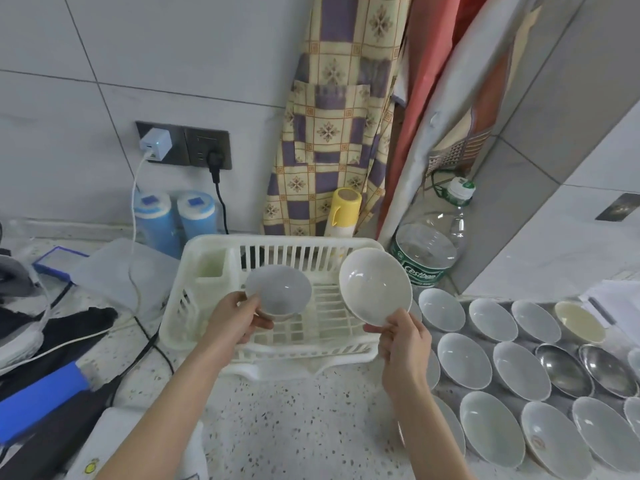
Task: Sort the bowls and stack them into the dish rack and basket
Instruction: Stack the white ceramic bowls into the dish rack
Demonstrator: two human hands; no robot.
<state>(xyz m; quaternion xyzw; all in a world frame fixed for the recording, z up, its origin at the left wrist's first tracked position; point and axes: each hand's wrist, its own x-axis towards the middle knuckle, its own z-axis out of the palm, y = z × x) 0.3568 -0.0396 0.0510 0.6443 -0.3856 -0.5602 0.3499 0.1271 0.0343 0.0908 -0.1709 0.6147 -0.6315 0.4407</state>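
Both hands are raised over the white dish rack [207,306], which stands toward the rear of the speckled worktop [294,427], close to the tiled wall. The left hand [235,318] grips a small grey bowl [278,293] by its near rim, thumb curled over the edge, bowl tilted toward the camera above the rack's middle. The right hand [403,336] pinches the lower rim of a larger white bowl [375,285], held steeply tilted above the rack's right side. On the right part of the worktop, pale bowls [464,360] lie in rows, with two metal bowls [562,370] and one cream bowl [579,322] among them. A clear water bottle [429,249] stands behind the rack's right rear corner
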